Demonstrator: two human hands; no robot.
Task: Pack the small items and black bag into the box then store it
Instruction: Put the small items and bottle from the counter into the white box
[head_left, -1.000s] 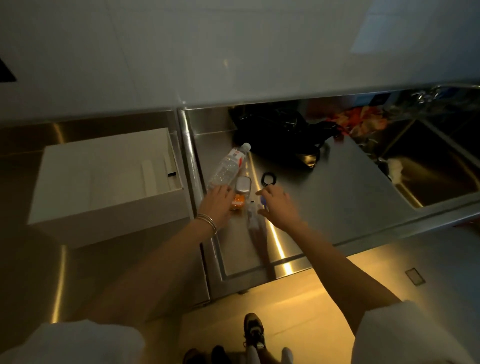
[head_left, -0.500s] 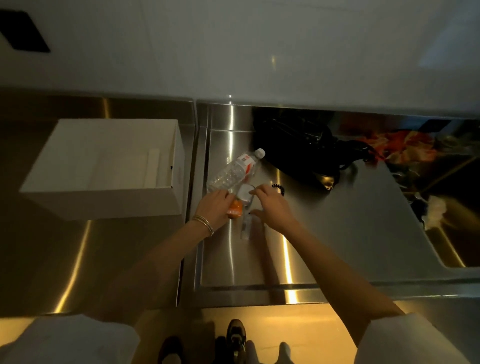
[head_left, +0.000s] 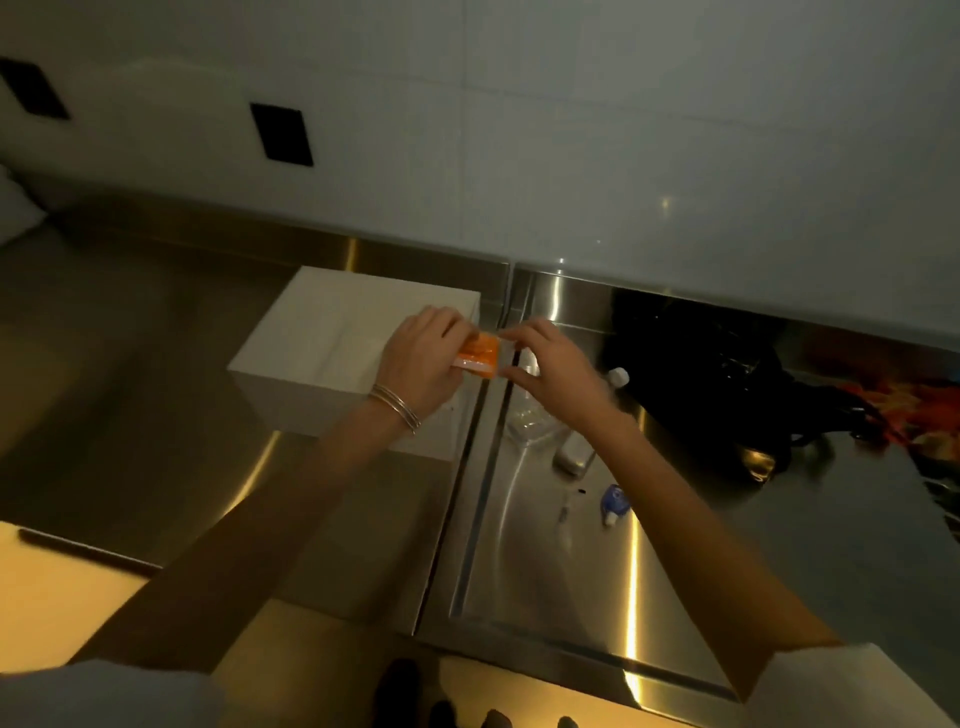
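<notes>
left hand (head_left: 415, 358) and right hand (head_left: 550, 364) each pinch one end of the packet (head_left: 480, 356), poised over the box (head_left: 291, 405), probably to drop it in.

One head-worn view only, high above the steel table (head_left: 156, 457), tilted forward and down; left hand (head_left: 421, 358) and right hand (head_left: 556, 364) sit close at centre, wall (head_left: 571, 130) fills twelve o'clock.

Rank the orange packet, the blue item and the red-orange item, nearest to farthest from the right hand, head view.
1. orange packet: pinched by the right hand.
2. blue item: on the counter, toward the person.
3. red-orange item: far right.
</notes>
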